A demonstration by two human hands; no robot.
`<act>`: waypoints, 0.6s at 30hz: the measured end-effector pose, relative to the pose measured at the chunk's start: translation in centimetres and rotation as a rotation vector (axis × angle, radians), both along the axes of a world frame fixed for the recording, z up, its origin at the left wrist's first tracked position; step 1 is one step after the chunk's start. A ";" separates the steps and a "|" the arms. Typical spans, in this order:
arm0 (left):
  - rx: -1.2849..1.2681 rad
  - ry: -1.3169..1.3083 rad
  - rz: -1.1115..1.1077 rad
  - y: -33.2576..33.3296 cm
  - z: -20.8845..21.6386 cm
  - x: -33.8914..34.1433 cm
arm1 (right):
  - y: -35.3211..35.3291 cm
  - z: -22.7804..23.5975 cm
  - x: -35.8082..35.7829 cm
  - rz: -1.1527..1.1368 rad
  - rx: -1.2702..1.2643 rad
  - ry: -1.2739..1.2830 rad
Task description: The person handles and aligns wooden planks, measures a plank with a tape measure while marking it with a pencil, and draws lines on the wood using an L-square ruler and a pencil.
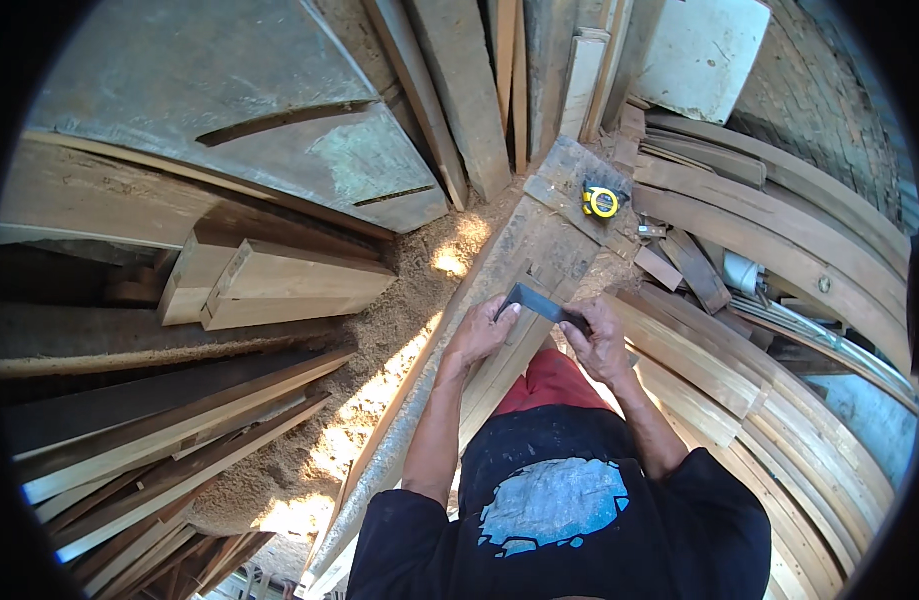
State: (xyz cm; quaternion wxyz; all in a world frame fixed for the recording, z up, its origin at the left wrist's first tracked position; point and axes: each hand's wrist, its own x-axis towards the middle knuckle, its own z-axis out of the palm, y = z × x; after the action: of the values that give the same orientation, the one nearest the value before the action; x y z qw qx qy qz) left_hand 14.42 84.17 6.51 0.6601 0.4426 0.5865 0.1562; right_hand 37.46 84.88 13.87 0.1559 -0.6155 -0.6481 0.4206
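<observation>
Between my two hands is a dark grey, flat rectangular piece [539,303], held above a long wooden board; its exact kind is not plain. My left hand [478,332] is closed on its left end, thumb on the near face. My right hand [599,342] pinches the right end, with its fingers partly hidden. Under and beyond the piece runs the board or bench [519,240]. At its far end lies a yellow and black tape measure [601,202], well apart from both hands.
Sawdust [379,360] covers the ground to the left. Timber planks [299,285] are stacked at the left, with a large metal-topped table [229,70] behind them. Long boards [779,440] pile up on the right, near metal pipes [829,345]. More planks [459,90] stand at the far side.
</observation>
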 end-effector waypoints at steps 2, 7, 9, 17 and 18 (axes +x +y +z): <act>0.008 -0.027 0.019 -0.3 -0.3 0.1 | -0.2 0.1 -0.2 0.021 0.026 -0.024; 0.005 -0.083 0.069 -1.2 -3.0 0.6 | -0.5 -0.7 0.1 0.102 0.160 -0.048; 0.005 -0.101 0.109 -1.0 -2.9 1.0 | -0.5 -1.1 0.4 0.102 0.177 -0.065; -0.027 -0.155 0.124 -0.9 -3.2 1.2 | -0.1 -1.9 0.7 0.111 0.256 -0.083; -0.024 -0.177 0.143 -1.0 -3.3 1.2 | 0.0 -1.8 0.6 0.122 0.256 -0.071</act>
State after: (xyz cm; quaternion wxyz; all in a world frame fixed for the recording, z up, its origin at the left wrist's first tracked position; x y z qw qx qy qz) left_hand 15.57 83.21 3.16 0.7018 0.3759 0.5578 0.2345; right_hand 38.09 84.90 12.04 0.1842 -0.5645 -0.7378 0.3210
